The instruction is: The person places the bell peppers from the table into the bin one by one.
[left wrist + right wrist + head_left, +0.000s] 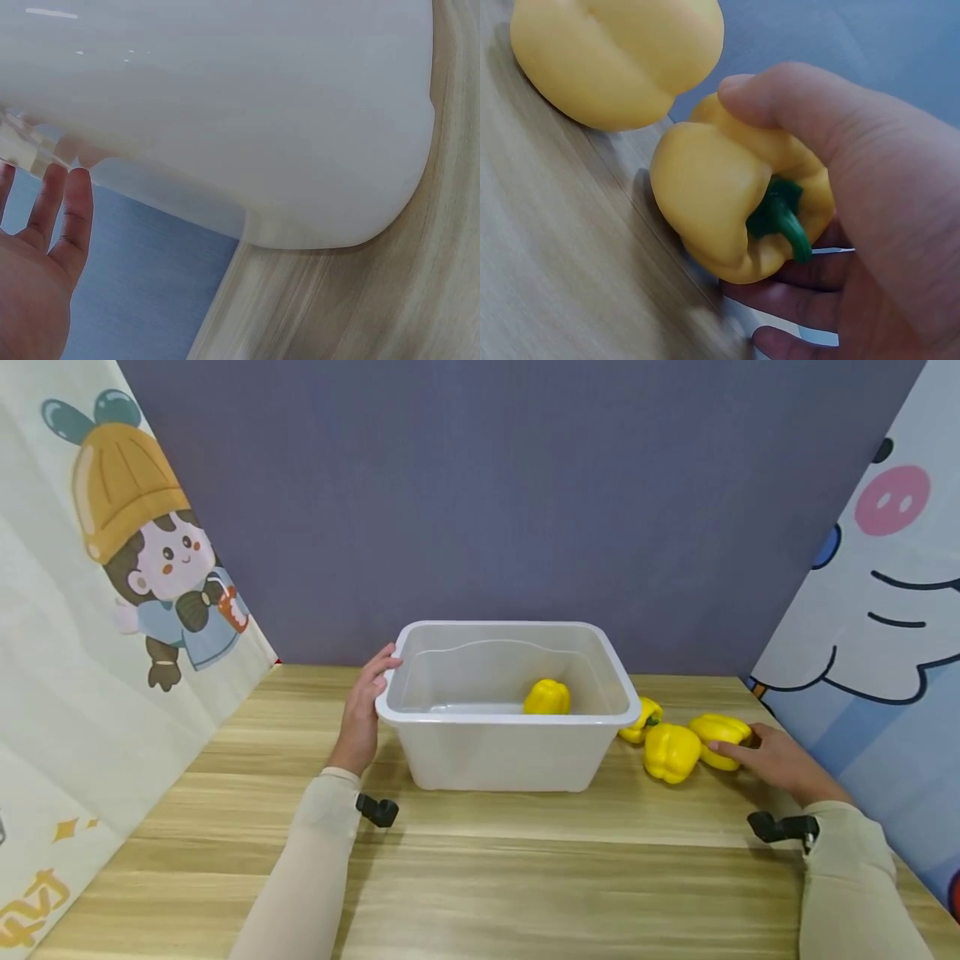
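A white plastic bin (498,756) stands on the wooden table, with one yellow bell pepper (547,697) inside. My left hand (363,714) touches the bin's left rim; in the left wrist view its fingers (76,214) look fairly straight against the edge. To the right of the bin, my right hand (783,764) grips a yellow bell pepper (716,731), thumb on top and fingers beneath. Its green stem (780,217) faces the palm. Beside it are another bell pepper (671,753) and one partly hidden behind the bin's corner (645,714).
A grey-blue panel (487,510) rises behind the table (525,885). Cartoon-printed sheets flank it, one at the left (67,635) and one at the right (900,635), close to my right hand.
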A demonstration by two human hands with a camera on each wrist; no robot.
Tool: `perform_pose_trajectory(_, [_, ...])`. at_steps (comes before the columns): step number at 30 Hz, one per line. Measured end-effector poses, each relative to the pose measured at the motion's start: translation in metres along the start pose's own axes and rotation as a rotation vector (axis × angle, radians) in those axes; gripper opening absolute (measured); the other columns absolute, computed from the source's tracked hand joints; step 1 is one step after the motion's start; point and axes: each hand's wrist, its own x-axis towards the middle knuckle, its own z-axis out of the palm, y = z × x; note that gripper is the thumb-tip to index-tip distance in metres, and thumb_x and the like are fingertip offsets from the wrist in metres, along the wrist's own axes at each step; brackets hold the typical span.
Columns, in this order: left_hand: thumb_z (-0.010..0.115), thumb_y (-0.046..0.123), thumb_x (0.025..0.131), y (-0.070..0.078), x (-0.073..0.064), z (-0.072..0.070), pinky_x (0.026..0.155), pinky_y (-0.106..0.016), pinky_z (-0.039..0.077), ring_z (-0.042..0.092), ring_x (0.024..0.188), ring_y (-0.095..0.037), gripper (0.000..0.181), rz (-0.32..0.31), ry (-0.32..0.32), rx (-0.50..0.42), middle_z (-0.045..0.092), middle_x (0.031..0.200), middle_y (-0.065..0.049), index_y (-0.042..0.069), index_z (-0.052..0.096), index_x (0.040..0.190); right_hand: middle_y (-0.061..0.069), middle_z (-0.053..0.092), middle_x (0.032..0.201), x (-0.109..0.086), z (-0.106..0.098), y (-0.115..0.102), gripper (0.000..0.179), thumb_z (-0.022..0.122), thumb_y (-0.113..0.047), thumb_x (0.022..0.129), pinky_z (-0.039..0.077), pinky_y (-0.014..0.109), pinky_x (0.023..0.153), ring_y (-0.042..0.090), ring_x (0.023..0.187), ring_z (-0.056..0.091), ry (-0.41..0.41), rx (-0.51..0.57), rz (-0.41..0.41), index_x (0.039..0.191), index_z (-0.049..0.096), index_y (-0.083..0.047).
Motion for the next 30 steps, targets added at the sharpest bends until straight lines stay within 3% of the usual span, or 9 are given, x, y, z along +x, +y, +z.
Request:
perform_pose_trajectory(17, [0.03, 0.011, 0.096, 0.0012, 0.0015, -0.0006, 0.102, -0.035, 0.025, 0.023, 0.136, -0.025, 0.038, -0.005, -0.012, 0.001, 0.027, 0.148, -0.017, -0.014, 0.044, 0.122, 0.028, 0.047, 0.112, -0.0001, 0.001, -0.0015, 0.095, 0.049, -0.064, 0.083, 0.042, 0.038, 0.069, 0.034, 0.091, 0.048, 0.028, 0.043, 0.036, 0.128, 0.028, 0.017])
perform_pose_trajectory(26, [0.029, 0.01, 0.095, 0.0001, -0.0001, 0.0001, 0.101, -0.032, 0.026, 0.022, 0.136, -0.026, 0.039, -0.004, -0.007, -0.012, 0.027, 0.147, -0.018, -0.013, 0.044, 0.122, 0.035, 0.042, 0.117, -0.0015, -0.0013, -0.0034, 0.102, 0.047, -0.067, 0.082, 0.043, 0.047, 0.072, 0.039, 0.093, 0.048, 0.043, 0.016, 0.064, 0.131, 0.023, 0.02])
perform_pose_trajectory(30, [0.029, 0.01, 0.095, -0.0004, -0.0005, -0.0002, 0.101, -0.032, 0.026, 0.023, 0.136, -0.026, 0.039, -0.003, -0.003, -0.014, 0.027, 0.147, -0.018, -0.014, 0.044, 0.122, 0.033, 0.044, 0.115, -0.0003, 0.0002, -0.0014, 0.102, 0.046, -0.068, 0.081, 0.043, 0.044, 0.07, 0.038, 0.092, 0.048, 0.051, 0.012, 0.065, 0.131, 0.024, 0.018])
